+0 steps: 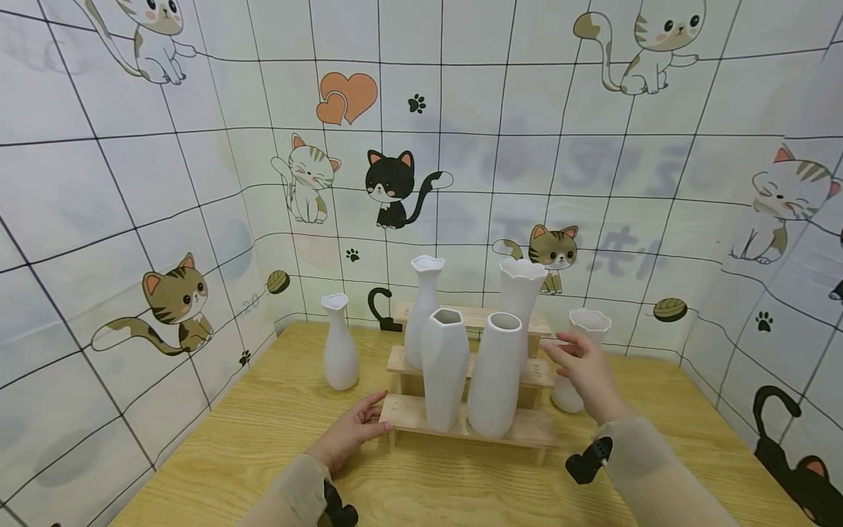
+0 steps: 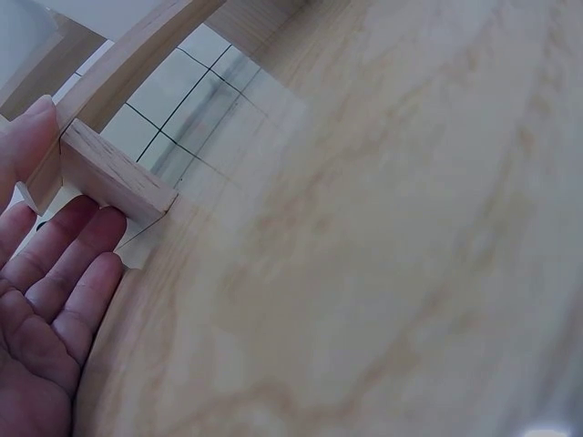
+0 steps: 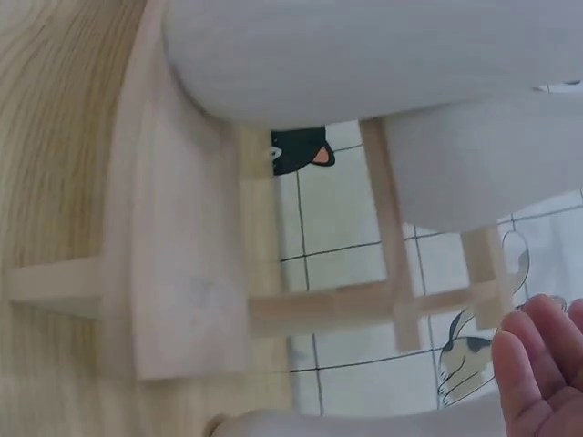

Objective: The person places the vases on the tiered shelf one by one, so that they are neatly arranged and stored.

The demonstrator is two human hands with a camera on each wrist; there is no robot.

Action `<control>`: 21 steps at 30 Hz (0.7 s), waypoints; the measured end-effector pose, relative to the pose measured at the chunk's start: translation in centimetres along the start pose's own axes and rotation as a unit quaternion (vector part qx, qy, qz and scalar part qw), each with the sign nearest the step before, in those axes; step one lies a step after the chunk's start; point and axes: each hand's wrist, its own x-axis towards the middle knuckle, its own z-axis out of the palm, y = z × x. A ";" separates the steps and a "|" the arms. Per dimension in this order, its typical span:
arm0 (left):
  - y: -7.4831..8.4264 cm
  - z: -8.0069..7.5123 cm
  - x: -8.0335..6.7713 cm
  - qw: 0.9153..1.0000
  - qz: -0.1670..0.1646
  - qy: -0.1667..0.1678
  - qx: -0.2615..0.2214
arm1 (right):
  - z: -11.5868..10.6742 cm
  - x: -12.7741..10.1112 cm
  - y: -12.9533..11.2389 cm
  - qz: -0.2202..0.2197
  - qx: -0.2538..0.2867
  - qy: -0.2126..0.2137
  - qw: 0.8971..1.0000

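Observation:
A three-step wooden stand [image 1: 470, 424] carries white vases. My left hand [image 1: 352, 430] holds the left end of its lowest step; in the left wrist view the thumb lies on the board [image 2: 127, 68], with fingers below beside the leg [image 2: 118, 177]. A faceted vase [image 1: 444, 373] and a smooth tapered vase [image 1: 494, 380] stand on the lowest step. Behind them are a slim-necked vase [image 1: 421, 315] and a wide vase with a wavy rim [image 1: 523, 289]. My right hand [image 1: 586, 373] is at the stand's upper right end, fingers loosely extended, holding nothing.
On the wooden table [image 1: 263, 439], a small slim-necked vase [image 1: 340, 351] stands left of the stand. Another wavy-rimmed vase [image 1: 588, 322] stands at the right, partly behind my right hand. A cat-patterned tiled wall covering [image 1: 467, 168] encloses the table behind and at both sides.

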 end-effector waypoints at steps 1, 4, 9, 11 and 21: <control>0.0 0.0 0.0 1.000 0.000 0.000 0.001 | -0.2 -0.1 0.3 0.002 -0.008 0.012 1.000; -0.1 0.0 0.1 1.000 0.001 -0.001 0.005 | -0.7 -0.5 1.2 0.013 -0.022 0.044 0.999; -0.2 0.0 0.2 1.000 0.004 0.000 0.006 | -1.3 -0.9 2.7 0.046 -0.025 0.105 0.993; -0.3 0.0 0.2 1.000 0.003 0.002 0.002 | -1.5 -0.9 3.2 0.060 -0.024 0.137 0.989; -0.2 0.0 0.1 1.000 -0.002 0.002 -0.003 | -1.9 -0.3 5.6 0.096 -0.029 0.236 0.966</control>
